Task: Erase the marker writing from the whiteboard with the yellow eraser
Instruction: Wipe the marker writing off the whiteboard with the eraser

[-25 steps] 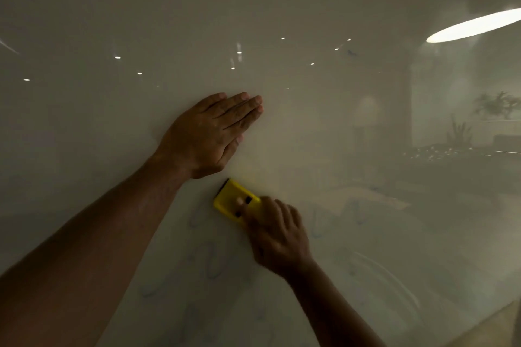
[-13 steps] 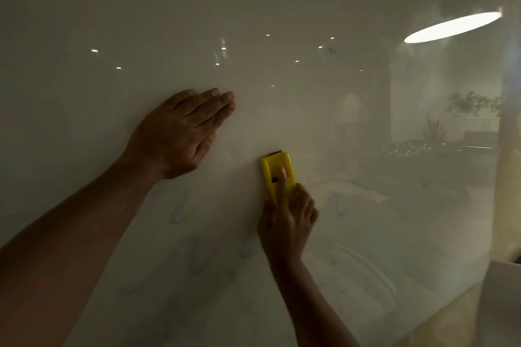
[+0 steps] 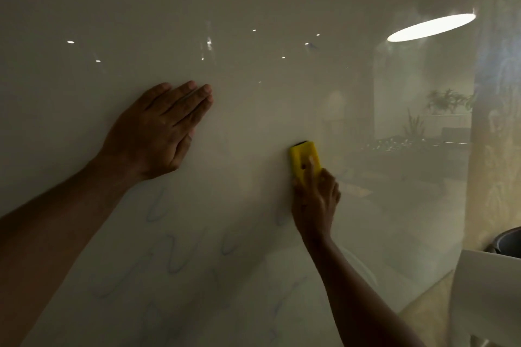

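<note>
A glossy whiteboard [image 3: 253, 3] fills the view. Faint blue marker writing [image 3: 174, 259] runs across its lower part, between and below my arms. My right hand [image 3: 315, 200] grips the yellow eraser [image 3: 304, 158] from below, index finger laid along its back, and holds it upright against the board right of centre. My left hand [image 3: 160, 132] lies flat on the board at centre left, fingers straight and together, pointing up and right.
The board's right edge [image 3: 473, 149] stands at the far right, with a patterned wall beyond it. A white surface [image 3: 487, 290] and a dark round container [image 3: 507, 242] sit at the lower right. Ceiling lights and a room reflect in the board.
My right hand has slid the eraser to the right across the board and turned it from tilted to upright. My left hand stays flat on the board.
</note>
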The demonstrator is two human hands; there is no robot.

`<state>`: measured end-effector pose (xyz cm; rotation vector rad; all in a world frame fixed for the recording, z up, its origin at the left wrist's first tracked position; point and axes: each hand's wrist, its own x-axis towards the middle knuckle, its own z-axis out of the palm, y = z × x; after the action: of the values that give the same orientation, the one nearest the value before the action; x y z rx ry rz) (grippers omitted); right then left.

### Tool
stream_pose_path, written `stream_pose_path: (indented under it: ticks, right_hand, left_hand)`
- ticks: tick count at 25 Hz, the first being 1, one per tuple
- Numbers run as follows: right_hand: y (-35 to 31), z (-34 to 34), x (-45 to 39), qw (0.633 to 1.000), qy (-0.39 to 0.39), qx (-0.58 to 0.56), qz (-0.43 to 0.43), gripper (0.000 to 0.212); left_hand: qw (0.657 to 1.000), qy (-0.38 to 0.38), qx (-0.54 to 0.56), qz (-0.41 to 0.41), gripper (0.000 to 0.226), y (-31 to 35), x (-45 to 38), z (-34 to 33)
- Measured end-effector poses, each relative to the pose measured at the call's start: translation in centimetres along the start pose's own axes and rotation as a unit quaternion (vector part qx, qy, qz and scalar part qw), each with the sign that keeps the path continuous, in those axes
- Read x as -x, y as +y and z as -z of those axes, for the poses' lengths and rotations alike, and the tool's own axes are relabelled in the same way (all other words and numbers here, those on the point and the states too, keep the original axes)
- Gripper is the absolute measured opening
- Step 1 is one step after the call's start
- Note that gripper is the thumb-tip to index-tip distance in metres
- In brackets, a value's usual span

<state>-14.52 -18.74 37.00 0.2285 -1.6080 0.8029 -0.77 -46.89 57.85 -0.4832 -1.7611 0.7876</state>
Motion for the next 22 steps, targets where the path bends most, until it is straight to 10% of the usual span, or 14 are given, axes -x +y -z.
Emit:
stream_pose_path:
  ticks: [3, 6, 10, 14, 19, 22]
  right_hand:
    - [2.2, 0.5, 0.9, 0.991, -0.047, 0.003, 0.129, 0.05]
    - [2.2, 0.2, -0.5, 0.99, 0.018, -0.027, -0.137, 0.057]
    - [6.3, 0.5, 1.4, 0.995, -0.042, 0.001, 0.086, 0.056]
    - [11.7, 1.5, 0.0, 0.97, 0.018, -0.002, -0.244, 0.064]
    - [11.9, 1.4, 1.5, 0.997, -0.041, 0.028, 0.058, 0.059]
    - [10.3, 0.7, -2.4, 0.978, 0.027, -0.034, -0.206, 0.072]
  left_hand:
    - [1.0, -0.016, -0.007, -0.003, 0.068, 0.4, -0.7, -0.1]
    - [1.0, -0.02, -0.007, 0.006, 0.069, 2.1, -2.7, -1.0]
    - [0.999, -0.031, 0.019, -0.035, 0.068, 6.9, -7.6, -3.4]
    - [0.996, -0.052, 0.035, -0.058, 0.068, 11.7, -10.6, -6.0]
    - [0.985, -0.141, 0.019, -0.095, 0.077, 14.5, -12.7, -7.0]
    - [0.986, -0.122, 0.007, -0.112, 0.073, 13.9, -12.9, -7.1]
